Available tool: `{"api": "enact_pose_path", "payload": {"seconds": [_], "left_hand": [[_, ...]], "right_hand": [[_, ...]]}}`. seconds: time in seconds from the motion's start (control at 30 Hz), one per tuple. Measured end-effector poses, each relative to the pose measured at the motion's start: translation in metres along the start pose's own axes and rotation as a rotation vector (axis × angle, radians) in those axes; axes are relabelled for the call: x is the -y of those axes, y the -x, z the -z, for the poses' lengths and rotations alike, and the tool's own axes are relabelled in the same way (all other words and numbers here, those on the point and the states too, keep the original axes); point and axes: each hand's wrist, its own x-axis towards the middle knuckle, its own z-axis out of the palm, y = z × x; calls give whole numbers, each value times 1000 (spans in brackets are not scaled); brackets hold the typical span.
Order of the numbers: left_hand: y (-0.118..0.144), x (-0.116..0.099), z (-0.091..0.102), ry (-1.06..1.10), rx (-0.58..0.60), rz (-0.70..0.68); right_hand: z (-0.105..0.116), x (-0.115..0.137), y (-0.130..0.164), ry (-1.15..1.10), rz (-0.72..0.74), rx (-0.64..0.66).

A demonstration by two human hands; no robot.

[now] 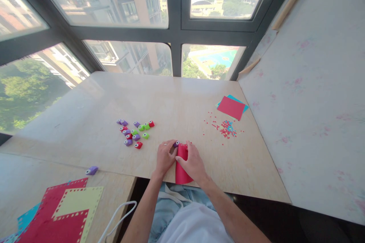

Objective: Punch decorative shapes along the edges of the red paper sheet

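Observation:
A red sheet of paper (181,171) lies at the near edge of the pale table (171,98), curling over the edge. My right hand (193,162) presses on it from the right. My left hand (165,156) rests at its left side, fingers touching a small purple paper punch (176,144) set on the sheet's far end. Whether either hand grips is unclear; both lie flat with fingers together on the paper and punch.
A cluster of small purple, green and red punches (135,133) sits left of the hands. Red and blue paper bits (226,128) lie at the right, beside stacked red and blue sheets (231,106). Punched red, yellow and blue sheets (61,212) and one purple punch (92,170) lie on the near-left table.

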Motion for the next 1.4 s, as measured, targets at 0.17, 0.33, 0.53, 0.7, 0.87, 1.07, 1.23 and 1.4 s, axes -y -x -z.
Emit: {"api": "enact_pose_path", "payload": {"seconds": [0.17, 0.33, 0.53, 0.7, 0.87, 1.07, 1.23, 1.4], "left_hand": [[-1, 0, -1, 16, 0, 0], [-1, -1, 0, 17, -3, 9], [1, 0, -1, 43, -37, 39], [5, -1, 2, 128, -184, 49], [20, -17, 6, 162, -401, 50], [47, -70, -9, 526, -133, 292], [54, -99, -16, 961, 155, 563], [50, -98, -14, 1168, 184, 608]], "right_hand": [[1, -6, -2, 110, 79, -16], [20, -8, -5, 24, 17, -3], [51, -8, -10, -122, -101, 17], [69, -14, -9, -216, -157, -5], [73, -18, -4, -388, -230, 22], [79, -5, 2, -553, -262, 32], [84, 7, 6, -578, -262, -22], [85, 14, 7, -737, -278, -14]]}}
